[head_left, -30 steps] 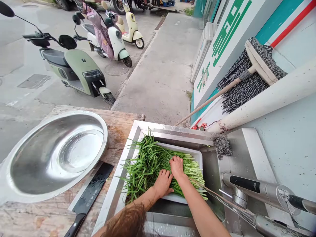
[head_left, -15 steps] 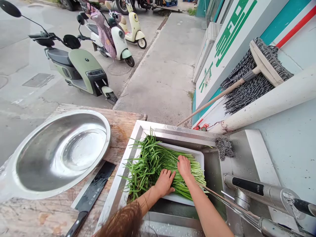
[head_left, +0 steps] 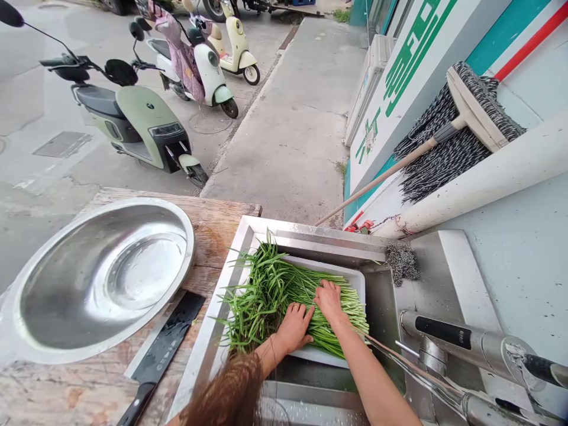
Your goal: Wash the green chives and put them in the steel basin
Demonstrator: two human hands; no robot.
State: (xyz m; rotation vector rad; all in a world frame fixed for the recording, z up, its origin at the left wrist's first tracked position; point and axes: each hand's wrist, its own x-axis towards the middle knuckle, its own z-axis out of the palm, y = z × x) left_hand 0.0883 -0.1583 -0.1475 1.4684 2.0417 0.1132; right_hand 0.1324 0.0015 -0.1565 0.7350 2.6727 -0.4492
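Observation:
A thick bundle of long green chives (head_left: pixel 270 290) lies in a white rectangular tray (head_left: pixel 355 277) inside a steel sink (head_left: pixel 310 236). My left hand (head_left: pixel 293 326) presses on the middle of the bundle, fingers curled into the stalks. Beside it, my right hand (head_left: pixel 329 300) rests flat on the stalks nearer their pale ends. Both hands touch the greens; neither lifts them.
A large steel basin (head_left: pixel 100 278) and a cleaver (head_left: pixel 160 355) lie on the wooden board (head_left: pixel 222 219) to the left. A steel scourer (head_left: pixel 402 261) sits on the sink's back corner, a faucet (head_left: pixel 461 340) at right. A mop (head_left: pixel 448 130) leans on the wall. Scooters (head_left: pixel 133 118) stand on the pavement.
My hands shifted slightly along the chives, the right one edging toward the pale ends and back; the view wobbled a little. The bundle stays in the tray.

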